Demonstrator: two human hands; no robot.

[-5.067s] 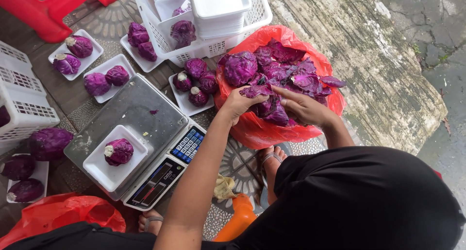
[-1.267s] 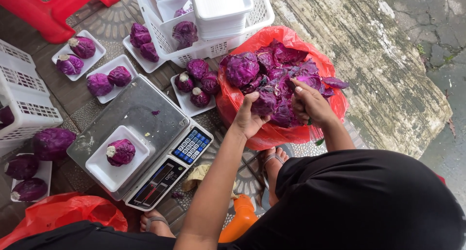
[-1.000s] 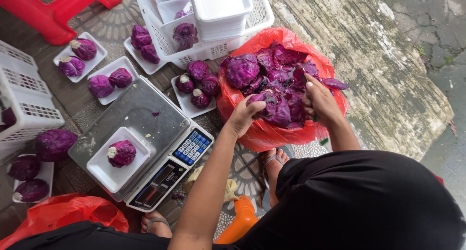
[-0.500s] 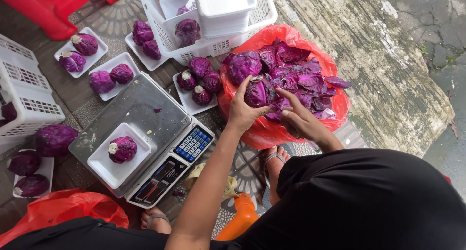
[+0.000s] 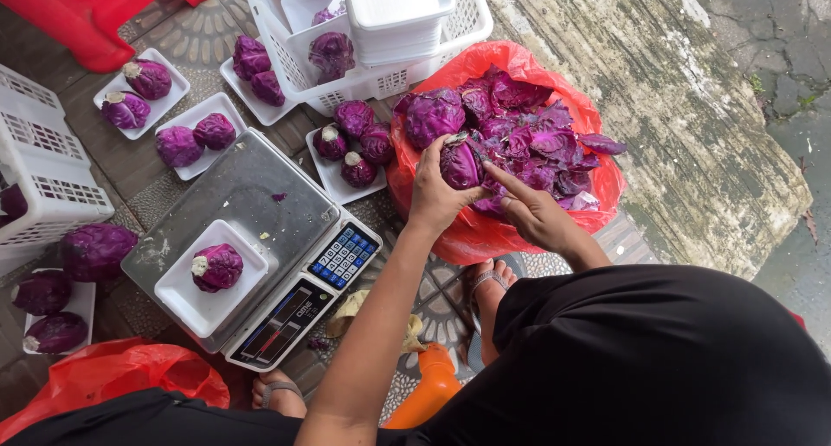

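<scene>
My left hand grips a small purple cabbage head over the red plastic bag, which is full of loose purple cabbage leaves. My right hand is beside it, index finger stretched out and touching the cabbage's lower right side. On the digital scale to the left sits a white foam tray holding one cabbage.
Foam trays with cabbages lie on the ground around the scale. A white basket with stacked trays stands at the top, another basket at left, a red stool, another red bag, my sandalled feet.
My left hand has lifted one cabbage head out of the leaf pile and turned it; my right hand has moved from the leaves to the cabbage, finger extended.
</scene>
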